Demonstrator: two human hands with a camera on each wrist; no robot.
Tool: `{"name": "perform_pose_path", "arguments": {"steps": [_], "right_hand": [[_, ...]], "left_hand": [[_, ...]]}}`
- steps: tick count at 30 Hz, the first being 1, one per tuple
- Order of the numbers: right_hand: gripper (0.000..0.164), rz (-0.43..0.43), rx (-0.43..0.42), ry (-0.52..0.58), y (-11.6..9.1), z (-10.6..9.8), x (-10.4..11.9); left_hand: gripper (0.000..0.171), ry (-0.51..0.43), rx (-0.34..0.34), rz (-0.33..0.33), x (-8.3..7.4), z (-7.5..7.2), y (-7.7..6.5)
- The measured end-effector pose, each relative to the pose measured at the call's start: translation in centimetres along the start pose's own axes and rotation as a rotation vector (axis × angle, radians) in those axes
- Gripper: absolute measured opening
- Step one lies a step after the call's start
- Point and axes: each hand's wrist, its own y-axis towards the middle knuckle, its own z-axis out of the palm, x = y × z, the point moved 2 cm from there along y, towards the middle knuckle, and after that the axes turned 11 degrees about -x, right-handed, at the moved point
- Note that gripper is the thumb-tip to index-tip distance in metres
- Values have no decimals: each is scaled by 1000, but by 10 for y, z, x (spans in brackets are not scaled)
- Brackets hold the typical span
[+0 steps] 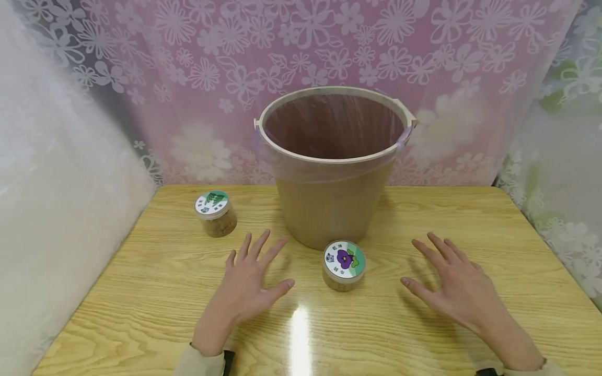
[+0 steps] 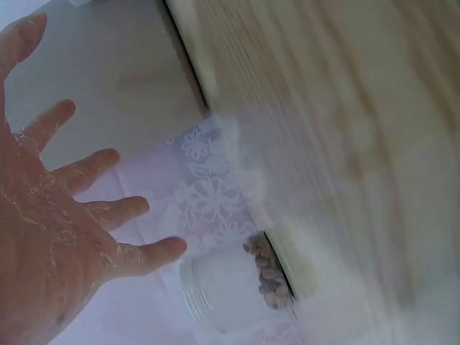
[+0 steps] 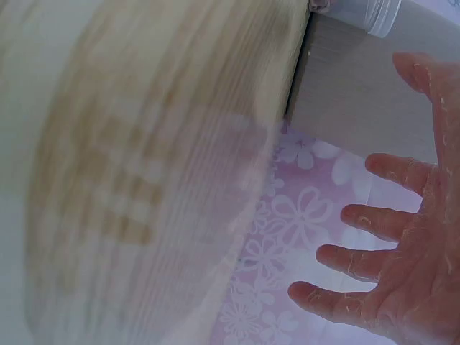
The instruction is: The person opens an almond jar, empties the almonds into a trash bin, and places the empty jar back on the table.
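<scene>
No object is held by the left hand [image 1: 246, 287] or right hand [image 1: 458, 292]; fingers are spread wide. The purple-flower-lidded jar [image 1: 344, 266] is found just before the lined bucket [image 1: 329, 203], the green-leaf-lidded jar [image 1: 215, 211] leftward, both closed. Handling is judged not yet begun.

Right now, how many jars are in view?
2. The leaf-label jar stands beyond the left hand, left of the bucket; the flower-label jar stands in front of the bucket, between both hands. Any behind or deep inside the bucket would be hidden.

Purple-flower jar [image 1: 344, 266], lidded, upright, central, green-leaf jar [image 1: 216, 214], lidded, upright, back left
</scene>
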Motion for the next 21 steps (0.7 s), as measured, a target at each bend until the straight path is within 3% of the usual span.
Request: {"name": "perform_pose_path", "arguments": {"steps": [12,21], "right_hand": [[79,-39,23,23,3,5,9],[76,-65,36,27,4,10,14]], "left_hand": [[73,-62,55,18,-19,11,9],[69,-63,79,90,-30,18,13]]}}
